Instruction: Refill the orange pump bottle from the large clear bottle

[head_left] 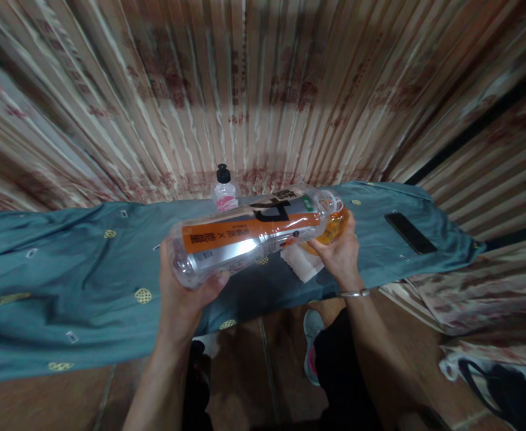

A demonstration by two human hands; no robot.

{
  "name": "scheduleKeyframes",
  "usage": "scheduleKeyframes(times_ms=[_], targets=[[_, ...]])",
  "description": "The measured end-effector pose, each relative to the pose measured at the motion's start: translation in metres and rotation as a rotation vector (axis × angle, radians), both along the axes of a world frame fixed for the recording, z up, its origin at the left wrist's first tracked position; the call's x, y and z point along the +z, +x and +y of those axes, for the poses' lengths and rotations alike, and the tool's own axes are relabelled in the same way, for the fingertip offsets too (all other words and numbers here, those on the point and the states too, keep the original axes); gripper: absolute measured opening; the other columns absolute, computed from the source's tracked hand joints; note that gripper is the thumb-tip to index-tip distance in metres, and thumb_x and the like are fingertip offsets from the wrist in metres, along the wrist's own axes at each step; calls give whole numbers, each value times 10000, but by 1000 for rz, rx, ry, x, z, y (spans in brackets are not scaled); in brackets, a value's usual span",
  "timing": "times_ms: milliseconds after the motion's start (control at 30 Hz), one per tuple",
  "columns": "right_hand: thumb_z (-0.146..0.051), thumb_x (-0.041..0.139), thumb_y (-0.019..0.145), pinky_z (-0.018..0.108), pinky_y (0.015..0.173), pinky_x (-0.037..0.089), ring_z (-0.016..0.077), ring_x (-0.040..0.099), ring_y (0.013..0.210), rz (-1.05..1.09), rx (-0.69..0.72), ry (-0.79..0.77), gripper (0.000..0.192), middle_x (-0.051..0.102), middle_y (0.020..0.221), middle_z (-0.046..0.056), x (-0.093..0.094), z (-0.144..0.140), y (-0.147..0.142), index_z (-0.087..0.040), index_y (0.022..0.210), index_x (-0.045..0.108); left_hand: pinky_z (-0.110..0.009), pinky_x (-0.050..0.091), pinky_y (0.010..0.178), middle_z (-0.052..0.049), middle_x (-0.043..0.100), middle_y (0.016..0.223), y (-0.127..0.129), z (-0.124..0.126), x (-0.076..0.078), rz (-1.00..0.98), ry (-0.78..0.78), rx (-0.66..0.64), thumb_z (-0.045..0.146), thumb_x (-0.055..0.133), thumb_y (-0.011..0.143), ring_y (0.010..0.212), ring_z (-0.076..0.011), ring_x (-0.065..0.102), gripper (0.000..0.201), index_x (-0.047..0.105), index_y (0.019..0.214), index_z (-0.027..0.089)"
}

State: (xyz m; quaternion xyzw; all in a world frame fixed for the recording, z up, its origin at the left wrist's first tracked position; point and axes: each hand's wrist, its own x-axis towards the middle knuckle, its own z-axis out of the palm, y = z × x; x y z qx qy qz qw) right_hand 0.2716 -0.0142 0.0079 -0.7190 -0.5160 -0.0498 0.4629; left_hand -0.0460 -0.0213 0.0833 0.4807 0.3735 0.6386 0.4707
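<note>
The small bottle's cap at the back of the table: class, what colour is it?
Black, on the small bottle, clearest in the head view.

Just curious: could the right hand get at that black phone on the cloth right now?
Probably not at once: the right hand is busy holding the bottle. The phone lies uncovered on the cloth, nothing between.

A surface point(65, 287) draped in a teal cloth point(42, 263) with small yellow motifs ran across the view. On it stood a small clear bottle point(224, 190) with a black cap, and a black phone point(410, 233) lay flat. A white folded cloth point(302, 264) rested between them.
</note>
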Motion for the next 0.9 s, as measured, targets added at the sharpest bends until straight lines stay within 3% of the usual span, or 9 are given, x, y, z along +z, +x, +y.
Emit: scheduleKeyframes(times_ms=[167, 367, 533, 733, 900], targets=[[-826, 768, 755, 594, 1020, 630, 414, 756, 1228, -2, -2, 4, 1099, 721, 1403, 226, -1, 0, 0, -187, 1566, 391, -499, 647, 963, -71, 729, 1237, -1, 0, -1, 16, 6, 6, 375, 1054, 531, 1169, -341, 702, 782, 685, 1215, 293], [-806, 798, 720, 597, 1027, 621, 423, 747, 1233, 22, -7, -1, 1115, 700, 1429, 239, 1, -1, -1, -181, 1555, 404, -355, 631, 753, -66, 722, 1200, 0, 0, -2, -8, -2, 11, 339, 1058, 522, 1107, -302, 695, 776, 696, 1207, 292], [-833, 776, 712, 606, 1037, 618, 430, 746, 1241, 38, -6, -6, 1135, 713, 1411, 242, 4, -1, -3, -171, 1553, 399, -337, 636, 840, -50, 727, 1182, 1, 2, -2, -72, -1, 5, 275, 1073, 459, 1138, -276, 688, 795, 709, 1166, 271], [-834, 766, 734, 620, 1016, 624, 434, 754, 1221, 31, -1, -13, 1125, 721, 1395, 240, 5, -1, -3, -171, 1558, 383, -338, 638, 740, -59, 724, 1250, 1, 1, -3, -47, 9, -3, 279, 1059, 498, 1150, -303, 695, 836, 704, 1253, 315], [-832, 750, 757, 610, 1037, 620, 424, 746, 1246, 16, 19, -11, 1112, 712, 1415, 245, 5, 0, -3, -162, 1563, 381, -420, 662, 891, -58, 726, 1242, 1, 0, -2, -5, 0, -9, 289, 1039, 542, 1169, -321, 710, 780, 703, 1245, 318]])
